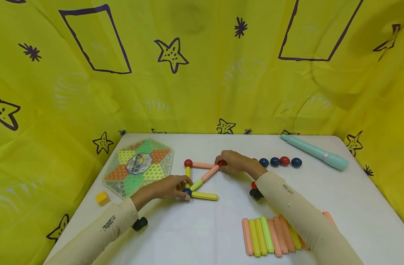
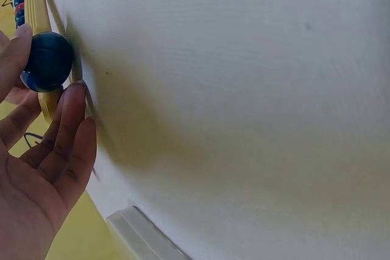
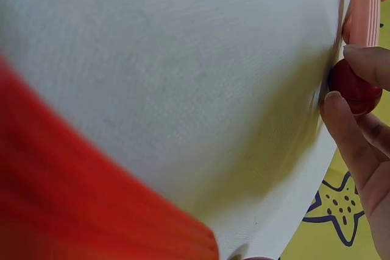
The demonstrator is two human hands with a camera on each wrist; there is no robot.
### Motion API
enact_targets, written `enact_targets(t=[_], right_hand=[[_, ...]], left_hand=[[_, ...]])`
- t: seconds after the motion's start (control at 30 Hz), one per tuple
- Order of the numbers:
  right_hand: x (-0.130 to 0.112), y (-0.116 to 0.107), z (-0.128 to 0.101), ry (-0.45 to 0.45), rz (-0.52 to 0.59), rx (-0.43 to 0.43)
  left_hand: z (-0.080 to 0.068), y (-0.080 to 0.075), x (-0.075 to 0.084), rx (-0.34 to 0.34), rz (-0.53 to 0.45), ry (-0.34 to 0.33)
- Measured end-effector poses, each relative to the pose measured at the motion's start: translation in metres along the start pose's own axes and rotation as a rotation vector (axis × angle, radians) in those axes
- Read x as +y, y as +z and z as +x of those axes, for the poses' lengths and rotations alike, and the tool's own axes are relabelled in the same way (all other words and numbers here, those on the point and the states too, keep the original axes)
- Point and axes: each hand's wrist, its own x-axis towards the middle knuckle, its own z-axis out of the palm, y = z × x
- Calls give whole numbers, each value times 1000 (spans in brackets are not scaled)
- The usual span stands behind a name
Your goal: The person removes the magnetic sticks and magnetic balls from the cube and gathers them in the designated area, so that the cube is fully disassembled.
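My left hand (image 1: pixel 170 187) pinches a blue ball (image 2: pixel 50 62) between thumb and fingers. From this ball a yellow stick (image 1: pixel 205 196) points right and another yellow stick (image 1: pixel 188 172) runs back to a red ball (image 1: pixel 188 163). A green stick (image 1: pixel 196 185) and a pink stick (image 1: pixel 210 173) form a diagonal from the blue ball to a second red ball (image 3: pixel 353 89). My right hand (image 1: pixel 235 162) pinches that second ball. Between the two red balls lies another pink stick (image 1: pixel 203 165). Fingers partly cover both held balls.
At the back left lies a hexagonal board (image 1: pixel 148 160) of coloured triangles, with a yellow cube (image 1: pixel 102 198) in front. Blue and red balls (image 1: pixel 275 162) line up beyond the right arm, near a teal tube (image 1: pixel 316 151). Several coloured sticks (image 1: pixel 259 236) lie side by side at front right.
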Motion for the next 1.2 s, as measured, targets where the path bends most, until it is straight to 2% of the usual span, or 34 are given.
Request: enact_targets(t=[0.4,0.57,0.7,0.8,0.9,1.03,1.1,1.2], right_hand=[[1,1,-4,-42,25,41],[2,-2,-5,22,70,15],[6,-10,-8,93,198,-11],[12,-20,-14,117,294,22],[20,-29,-21,129,377,103],[34,-34,-31,132,391,209],[40,-34,-36,144,385,223],[47,-33,-43,192,393,197]], left_hand=[[0,1,1,3,-2,-2],[-1,1,1,3,-4,3],[-1,0,1,2,0,10],[-1,0,0,4,10,17],[0,0,0,7,18,16],[0,0,-1,7,23,16],[-1,0,-1,6,24,17],[-1,1,0,5,19,16]])
